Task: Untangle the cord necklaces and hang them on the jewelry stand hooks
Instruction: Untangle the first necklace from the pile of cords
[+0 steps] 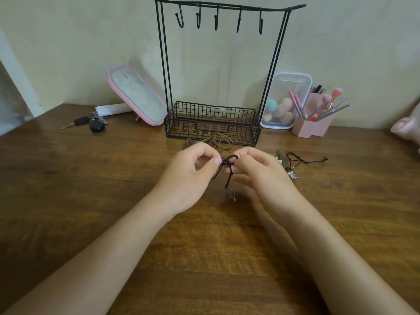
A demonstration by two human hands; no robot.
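Observation:
A black cord necklace (229, 165) is pinched between my left hand (193, 178) and my right hand (261, 173), held just above the table; its knotted loop bridges my fingertips and a small metal pendant (232, 196) dangles below. A tan cord necklace (219, 140) lies coiled on the table behind my hands, in front of the stand's basket. Another black cord necklace (304, 159) lies on the table to the right. The black wire jewelry stand (218, 123) stands at the back; several hooks (216, 19) on its top bar hang bare.
A pink-framed mirror (136, 96) leans left of the stand, with keys (91, 123) beside it. A clear box of sponges (284, 103) and a pink brush holder (311, 123) stand to the right. Metal clips (288, 169) lie by my right hand. A pink object (406, 128) is at the right edge.

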